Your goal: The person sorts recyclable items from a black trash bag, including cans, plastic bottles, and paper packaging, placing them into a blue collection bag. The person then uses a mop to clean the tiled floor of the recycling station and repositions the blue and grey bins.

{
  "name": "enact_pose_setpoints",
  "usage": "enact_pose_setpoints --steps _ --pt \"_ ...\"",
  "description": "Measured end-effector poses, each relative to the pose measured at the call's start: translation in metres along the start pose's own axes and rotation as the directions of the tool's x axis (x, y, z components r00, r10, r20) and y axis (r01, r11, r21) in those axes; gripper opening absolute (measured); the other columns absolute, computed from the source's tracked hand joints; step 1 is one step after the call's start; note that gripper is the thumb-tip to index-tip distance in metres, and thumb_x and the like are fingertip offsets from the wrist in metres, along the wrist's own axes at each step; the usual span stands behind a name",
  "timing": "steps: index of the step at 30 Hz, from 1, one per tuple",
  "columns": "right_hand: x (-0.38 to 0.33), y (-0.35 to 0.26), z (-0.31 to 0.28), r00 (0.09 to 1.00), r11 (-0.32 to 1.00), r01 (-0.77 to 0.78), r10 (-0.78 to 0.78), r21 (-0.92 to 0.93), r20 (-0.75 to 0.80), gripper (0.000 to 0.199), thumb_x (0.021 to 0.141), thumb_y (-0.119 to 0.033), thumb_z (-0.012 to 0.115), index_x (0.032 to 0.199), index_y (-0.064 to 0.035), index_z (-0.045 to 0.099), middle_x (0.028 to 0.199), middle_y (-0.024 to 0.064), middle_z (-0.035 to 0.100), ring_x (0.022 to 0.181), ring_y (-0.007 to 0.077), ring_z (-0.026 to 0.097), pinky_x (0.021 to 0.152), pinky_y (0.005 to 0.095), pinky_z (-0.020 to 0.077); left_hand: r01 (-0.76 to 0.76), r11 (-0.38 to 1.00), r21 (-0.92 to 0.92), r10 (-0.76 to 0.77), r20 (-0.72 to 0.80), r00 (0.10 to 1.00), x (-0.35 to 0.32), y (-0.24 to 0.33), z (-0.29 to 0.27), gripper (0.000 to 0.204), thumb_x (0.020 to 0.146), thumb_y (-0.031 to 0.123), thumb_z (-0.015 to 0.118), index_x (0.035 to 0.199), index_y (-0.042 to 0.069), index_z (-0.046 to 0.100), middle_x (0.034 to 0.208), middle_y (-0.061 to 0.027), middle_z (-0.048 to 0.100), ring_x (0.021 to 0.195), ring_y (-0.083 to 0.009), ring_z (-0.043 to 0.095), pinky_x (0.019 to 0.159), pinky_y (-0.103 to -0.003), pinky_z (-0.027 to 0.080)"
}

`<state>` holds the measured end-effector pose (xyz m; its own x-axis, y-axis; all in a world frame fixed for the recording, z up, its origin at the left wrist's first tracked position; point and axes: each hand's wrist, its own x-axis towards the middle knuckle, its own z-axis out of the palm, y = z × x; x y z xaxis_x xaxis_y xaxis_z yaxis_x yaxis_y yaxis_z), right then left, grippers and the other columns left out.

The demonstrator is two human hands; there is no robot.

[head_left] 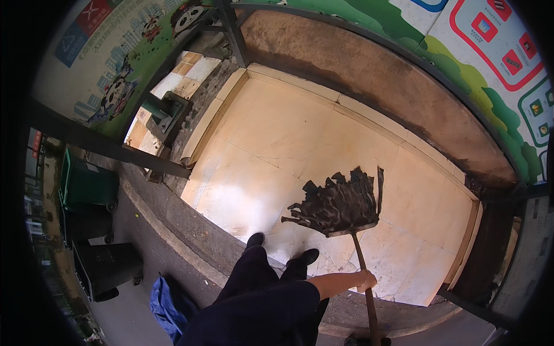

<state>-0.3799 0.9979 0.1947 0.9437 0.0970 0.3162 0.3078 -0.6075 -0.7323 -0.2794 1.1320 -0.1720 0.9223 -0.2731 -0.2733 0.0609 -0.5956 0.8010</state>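
Observation:
A mop (340,205) with dark, ragged cloth strips lies spread over the pale tiled floor (288,141) ahead of me. Its long wooden handle slants from the mop's crossbar toward the lower edge of the view. Reaching across my body from the lower left, my left hand (366,281) is closed around that handle, well below the crossbar. The handle's upper end leaves the picture at the bottom. My right hand cannot be seen. My feet in dark shoes stand at the near edge of the tiles, left of the mop.
A raised tiled curb (337,101) borders the floor, with a stained brown panel (369,75) behind. Metal frame bars (109,138) cross on the left. Outside stand a green bin (86,181) and a black bin (109,265); a blue cloth or bag (170,308) lies on the pavement.

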Motion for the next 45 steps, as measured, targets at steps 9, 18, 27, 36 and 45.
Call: enact_pose_setpoints --steps 9,18,27,36,45 --pt "0.009 -0.006 0.001 0.469 0.079 0.152 0.872 -0.985 0.143 0.041 0.085 -0.053 0.057 0.108 -0.0197 0.063 0.088 0.0135 0.069 0.082 0.0310 0.066 0.068 0.0426 0.0510 -0.278 0.956 0.097 0.210 0.438 0.874 0.002 0.002 0.039 0.015 0.060 0.014 0.064 0.070 0.006 0.072 0.079 -0.0140 0.069 0.082 -0.0290 0.066 0.069 -0.042 0.052" --pt "-0.038 0.078 0.059 0.481 0.311 0.305 0.766 -0.900 0.427 0.033 0.080 -0.043 0.067 0.105 -0.0226 0.066 0.064 0.0098 0.064 0.056 0.0255 0.062 0.053 0.0393 0.0486 -0.262 0.960 0.099 0.204 0.393 0.896 -0.050 -0.122 -0.015 0.019 0.061 0.017 0.063 0.074 0.006 0.072 0.078 -0.0133 0.069 0.077 -0.0294 0.067 0.067 -0.040 0.052" --pt "0.059 -0.033 0.386 0.465 0.225 0.877 -0.179 -0.424 0.867 0.022 0.076 -0.043 0.068 0.087 -0.0241 0.069 0.053 0.0027 0.059 0.043 0.0253 0.056 0.040 0.0397 0.0444 0.235 0.971 0.036 -0.198 -0.426 0.883 -0.166 -0.377 -0.242 0.007 0.053 0.011 0.061 0.058 0.006 0.064 0.066 -0.0127 0.065 0.071 -0.0275 0.064 0.070 -0.036 0.045" --pt "0.022 -0.209 0.643 -0.044 0.069 0.993 -0.532 0.095 0.846 0.021 0.063 -0.013 0.072 0.077 -0.0108 0.057 0.056 0.0074 0.056 0.046 0.0264 0.056 0.042 0.0371 0.0423 0.541 0.816 -0.205 -0.405 -0.870 0.281 -0.418 -0.555 -0.335 0.008 0.049 0.007 0.061 0.056 0.006 0.064 0.057 -0.0140 0.059 0.064 -0.0301 0.059 0.070 -0.036 0.047" --pt "-0.033 -0.401 0.715 -0.591 -0.321 0.806 -0.482 0.497 0.647 0.014 0.060 -0.005 0.065 0.069 -0.0097 0.055 0.053 0.0070 0.052 0.044 0.0258 0.053 0.041 0.0368 0.0399 0.435 0.634 -0.640 -0.602 -0.761 -0.241 -0.553 -0.511 -0.271 0.005 0.049 0.007 0.061 0.054 0.006 0.060 0.059 -0.0123 0.059 0.068 -0.0287 0.059 0.072 -0.035 0.044"
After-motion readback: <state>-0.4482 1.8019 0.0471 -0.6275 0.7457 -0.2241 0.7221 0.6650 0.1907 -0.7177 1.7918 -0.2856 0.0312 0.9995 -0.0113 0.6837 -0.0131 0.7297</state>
